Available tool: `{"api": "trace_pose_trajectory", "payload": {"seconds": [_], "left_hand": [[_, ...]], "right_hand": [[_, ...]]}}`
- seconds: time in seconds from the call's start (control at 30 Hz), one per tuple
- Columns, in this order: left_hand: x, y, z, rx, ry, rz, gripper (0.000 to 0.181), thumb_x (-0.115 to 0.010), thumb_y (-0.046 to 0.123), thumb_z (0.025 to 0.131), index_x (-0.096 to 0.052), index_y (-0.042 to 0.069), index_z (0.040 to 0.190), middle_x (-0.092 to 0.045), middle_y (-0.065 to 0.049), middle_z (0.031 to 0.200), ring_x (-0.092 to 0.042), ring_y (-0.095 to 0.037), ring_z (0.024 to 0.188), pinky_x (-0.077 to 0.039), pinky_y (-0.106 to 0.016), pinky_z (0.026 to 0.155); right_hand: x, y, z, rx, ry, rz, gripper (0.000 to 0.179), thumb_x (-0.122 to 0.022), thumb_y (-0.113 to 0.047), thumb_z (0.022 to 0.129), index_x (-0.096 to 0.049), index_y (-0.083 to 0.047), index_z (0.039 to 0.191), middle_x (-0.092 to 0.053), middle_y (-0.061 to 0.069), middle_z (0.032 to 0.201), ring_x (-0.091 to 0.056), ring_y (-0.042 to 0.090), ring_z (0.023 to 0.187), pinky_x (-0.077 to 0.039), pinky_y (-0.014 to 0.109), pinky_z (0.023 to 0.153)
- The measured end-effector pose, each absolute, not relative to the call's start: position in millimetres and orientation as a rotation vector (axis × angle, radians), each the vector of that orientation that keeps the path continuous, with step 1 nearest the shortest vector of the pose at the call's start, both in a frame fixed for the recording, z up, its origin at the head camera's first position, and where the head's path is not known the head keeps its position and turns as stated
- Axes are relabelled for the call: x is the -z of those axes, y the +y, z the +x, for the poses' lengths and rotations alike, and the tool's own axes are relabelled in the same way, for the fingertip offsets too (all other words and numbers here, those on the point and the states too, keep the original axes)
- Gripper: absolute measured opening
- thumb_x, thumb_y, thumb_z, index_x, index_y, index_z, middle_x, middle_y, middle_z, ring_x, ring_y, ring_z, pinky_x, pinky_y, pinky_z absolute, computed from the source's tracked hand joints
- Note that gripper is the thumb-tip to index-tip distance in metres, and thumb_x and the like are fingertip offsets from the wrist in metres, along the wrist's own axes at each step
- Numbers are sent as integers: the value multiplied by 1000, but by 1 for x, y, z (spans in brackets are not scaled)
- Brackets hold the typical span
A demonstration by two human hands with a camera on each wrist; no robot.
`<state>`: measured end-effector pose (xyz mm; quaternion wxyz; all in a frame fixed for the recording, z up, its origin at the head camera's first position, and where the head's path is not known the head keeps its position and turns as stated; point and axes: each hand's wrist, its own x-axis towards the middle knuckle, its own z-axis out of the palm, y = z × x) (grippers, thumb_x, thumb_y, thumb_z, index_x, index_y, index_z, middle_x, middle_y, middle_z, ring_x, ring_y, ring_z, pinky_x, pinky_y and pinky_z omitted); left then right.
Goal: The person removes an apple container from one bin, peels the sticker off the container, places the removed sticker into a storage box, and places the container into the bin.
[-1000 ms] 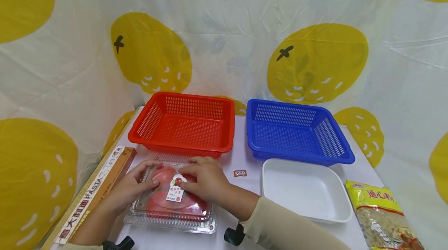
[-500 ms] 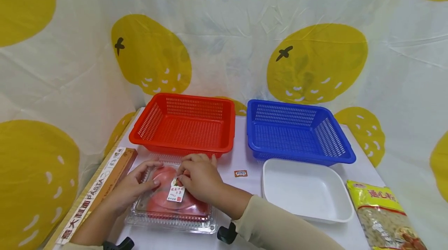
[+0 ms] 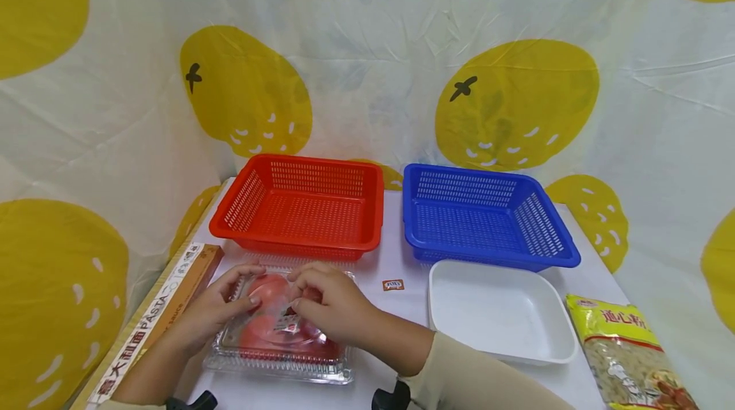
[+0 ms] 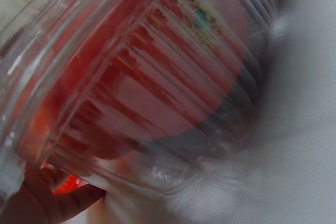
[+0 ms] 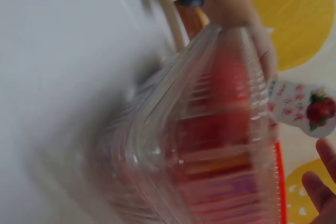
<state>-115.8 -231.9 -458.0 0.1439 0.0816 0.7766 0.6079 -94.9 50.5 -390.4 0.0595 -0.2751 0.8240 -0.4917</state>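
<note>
A clear plastic clamshell box [image 3: 281, 368] with red round fruit [image 3: 268, 289] inside lies at the table's front left. My left hand [image 3: 214, 311] holds its left side, thumb on the lid and fingers at the far corner. Above the lid, my right hand [image 3: 333, 305] pinches the upper end of a white paper label [image 3: 287, 322]. That label is tilted up, its lower end still at the lid. The right wrist view shows the label [image 5: 300, 107] standing off the lid, with fingertips [image 5: 326, 155] at its fruit-printed end. Ribbed box wall [image 4: 168, 77] fills the left wrist view.
Behind the box stands a red basket [image 3: 298, 245], with a blue basket [image 3: 488, 257] to its right. A white tray [image 3: 499, 314], a yellow macaroni bag [image 3: 626, 352] and a small orange packet [image 3: 393, 285] lie to the right. A long pasta box [image 3: 155, 321] lies at left.
My right hand has gone from lying on the lid to pinching the label's top end and lifting it off the lid. My left hand has stayed in place on the box.
</note>
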Motion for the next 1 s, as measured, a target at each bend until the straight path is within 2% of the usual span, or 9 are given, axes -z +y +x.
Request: {"api": "trace_pose_trajectory", "payload": {"seconds": [0.07, 0.13, 0.23, 0.33, 0.43, 0.5, 0.6, 0.8, 1.0], "left_hand": [[458, -232, -116, -1757, 2244, 240, 54, -75, 16, 101, -52, 9, 150, -48, -18, 147, -48, -31, 124, -55, -31, 92], [457, -232, -115, -1764, 2249, 251, 54, -75, 16, 101, -53, 9, 149, -49, -18, 147, -48, -30, 123, -55, -30, 92], [457, -233, -115, -1777, 2250, 257, 54, -76, 15, 100, -53, 9, 149, -49, -19, 145, -49, -29, 121, -55, -30, 90], [458, -234, -115, -1780, 2257, 261, 53, -76, 15, 100, -54, 10, 148, -50, -19, 144, -50, -29, 120, -56, -30, 89], [458, -234, -116, -1764, 2266, 269, 53, -76, 15, 100, -54, 10, 148, -50, -18, 147, -48, -29, 124, -54, -28, 93], [458, -234, -117, -1747, 2273, 262, 53, -76, 17, 100, -55, 12, 148, -50, -15, 148, -46, -29, 127, -52, -27, 96], [456, -233, -117, -1727, 2288, 265, 53, -76, 18, 100, -55, 13, 148, -50, -14, 150, -44, -31, 130, -50, -28, 98], [455, -231, -117, -1748, 2275, 286, 52, -76, 16, 100, -55, 12, 147, -51, -17, 147, -46, -34, 125, -54, -31, 92], [458, -232, -116, -1736, 2273, 245, 52, -76, 17, 100, -55, 12, 147, -51, -16, 148, -45, -32, 127, -53, -31, 95]], "right_hand": [[386, 58, -91, 1584, 2402, -789, 11, -68, -9, 98, -70, -16, 91, -70, 0, 132, -63, 15, 120, -53, 39, 103], [381, 70, -89, 1631, 2348, -720, 10, -66, -10, 99, -70, -16, 93, -70, 1, 132, -61, 17, 126, -50, 47, 109], [378, 97, -91, 1671, 2286, -631, 7, -65, -10, 101, -70, -12, 96, -68, 7, 135, -64, 24, 124, -50, 54, 108], [377, 133, -97, 1682, 2259, -528, 7, -63, -9, 103, -69, -8, 100, -66, 12, 138, -65, 29, 121, -54, 51, 104], [376, 174, -104, 1666, 2244, -453, 10, -61, -8, 106, -67, -1, 104, -67, 16, 138, -65, 34, 121, -53, 51, 106], [376, 202, -108, 1619, 2265, -418, 12, -60, -9, 107, -67, 1, 105, -68, 16, 135, -64, 33, 123, -50, 50, 109], [378, 243, -112, 1537, 2293, -390, 13, -60, -10, 107, -66, 1, 106, -70, 18, 132, -66, 32, 117, -51, 46, 107], [392, 305, -119, 1437, 2293, -321, 20, -60, -13, 108, -65, 5, 113, -69, 23, 130, -65, 24, 113, -55, 34, 98], [413, 340, -128, 1369, 2212, -257, 22, -59, -18, 110, -66, 2, 117, -68, 22, 134, -61, 25, 117, -55, 43, 99]]}}
